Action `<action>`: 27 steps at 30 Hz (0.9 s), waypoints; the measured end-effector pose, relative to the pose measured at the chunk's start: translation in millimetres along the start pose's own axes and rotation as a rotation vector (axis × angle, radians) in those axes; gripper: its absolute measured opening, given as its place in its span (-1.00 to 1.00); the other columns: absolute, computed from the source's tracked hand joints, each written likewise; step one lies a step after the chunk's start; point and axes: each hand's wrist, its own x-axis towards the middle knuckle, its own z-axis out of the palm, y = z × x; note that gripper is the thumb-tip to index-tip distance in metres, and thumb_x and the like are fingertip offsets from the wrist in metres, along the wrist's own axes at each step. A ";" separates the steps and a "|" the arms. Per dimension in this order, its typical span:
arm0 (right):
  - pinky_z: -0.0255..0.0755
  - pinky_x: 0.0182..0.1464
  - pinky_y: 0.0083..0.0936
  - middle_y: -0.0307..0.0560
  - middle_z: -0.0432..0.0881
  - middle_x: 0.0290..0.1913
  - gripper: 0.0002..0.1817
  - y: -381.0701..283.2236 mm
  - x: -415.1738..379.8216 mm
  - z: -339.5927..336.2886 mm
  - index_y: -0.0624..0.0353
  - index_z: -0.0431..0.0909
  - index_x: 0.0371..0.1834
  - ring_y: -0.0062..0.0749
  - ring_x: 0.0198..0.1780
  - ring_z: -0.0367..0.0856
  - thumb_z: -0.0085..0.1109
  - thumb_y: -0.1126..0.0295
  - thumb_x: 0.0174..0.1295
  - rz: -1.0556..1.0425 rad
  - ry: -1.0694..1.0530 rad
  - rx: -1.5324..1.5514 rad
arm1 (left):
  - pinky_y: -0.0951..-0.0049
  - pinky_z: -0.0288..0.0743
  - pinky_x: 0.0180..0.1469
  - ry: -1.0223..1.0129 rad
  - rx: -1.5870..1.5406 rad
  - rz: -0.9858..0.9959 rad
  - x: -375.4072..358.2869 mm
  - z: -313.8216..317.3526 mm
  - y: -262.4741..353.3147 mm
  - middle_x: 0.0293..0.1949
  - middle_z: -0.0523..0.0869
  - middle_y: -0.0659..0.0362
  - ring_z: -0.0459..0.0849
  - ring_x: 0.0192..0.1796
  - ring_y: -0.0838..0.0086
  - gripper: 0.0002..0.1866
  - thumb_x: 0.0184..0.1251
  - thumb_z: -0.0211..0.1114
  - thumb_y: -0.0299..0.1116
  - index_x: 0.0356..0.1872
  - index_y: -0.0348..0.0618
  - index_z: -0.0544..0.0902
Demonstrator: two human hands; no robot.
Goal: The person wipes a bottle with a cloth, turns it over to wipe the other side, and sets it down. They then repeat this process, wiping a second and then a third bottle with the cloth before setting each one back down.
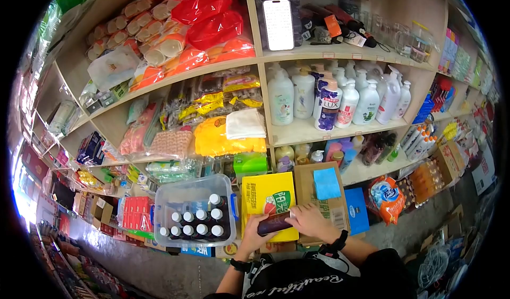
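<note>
The step in hand looks like handling the dark bottle, held sideways above the yellow box; the left hand grips its body, the right hand pinches its other end; any next move calls for a steady hold; the clear bin of white-capped bottles stands left, its wall an obstacle; a blue cloth lies right.

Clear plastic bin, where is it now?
Head view, low and left of centre: the clear plastic bin stands just left of the yellow box, near the left hand.
</note>
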 end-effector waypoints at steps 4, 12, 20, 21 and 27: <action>0.41 0.29 -0.09 0.22 0.68 0.17 -0.37 -10.6 -11.6 -11.6 0.32 0.46 0.34 0.05 0.18 0.64 0.24 -0.01 0.48 -0.064 0.019 0.046 | 0.15 0.59 0.29 0.002 -0.015 -0.005 -1.1 0.2 -0.2 0.14 0.71 -0.08 0.71 0.21 0.01 -0.23 -0.01 0.80 -0.32 0.27 -0.17 0.61; 0.39 0.33 -0.09 0.17 0.66 0.22 -0.27 -4.3 -14.7 -5.4 0.35 0.42 0.39 0.07 0.19 0.61 0.30 -0.02 0.39 -0.025 0.058 0.007 | 0.19 0.60 0.31 0.026 -0.069 -0.189 -0.9 1.0 6.3 0.18 0.74 -0.06 0.75 0.22 0.12 -0.08 -0.04 0.82 -0.27 0.36 -0.24 0.50; 0.43 0.27 -0.10 0.15 0.66 0.12 -0.29 -63.5 36.7 44.2 0.36 0.51 0.24 0.04 0.18 0.62 0.33 -0.10 0.33 -0.248 0.164 0.048 | 0.17 0.55 0.35 0.058 -0.121 -0.161 -19.8 13.2 -34.1 0.24 0.70 -0.12 0.71 0.28 0.07 0.16 0.04 0.76 -0.29 0.61 -0.30 0.17; 0.43 0.26 -0.11 0.14 0.66 0.12 -0.29 -67.5 37.9 45.6 0.35 0.50 0.25 0.05 0.16 0.63 0.35 -0.08 0.32 -0.253 0.191 0.041 | 0.17 0.55 0.35 0.065 -0.111 -0.139 -19.8 14.6 -37.1 0.24 0.69 -0.13 0.71 0.29 0.05 0.16 0.05 0.76 -0.28 0.62 -0.29 0.16; 0.43 0.26 -0.10 0.18 0.68 0.07 -0.28 -51.1 23.8 9.4 0.36 0.49 0.25 0.06 0.11 0.63 0.36 -0.10 0.33 -0.017 0.056 0.062 | 0.19 0.58 0.33 0.030 -0.113 -0.205 -13.0 7.6 -9.4 0.21 0.71 -0.12 0.73 0.25 0.09 0.19 0.00 0.81 -0.23 0.58 -0.32 0.18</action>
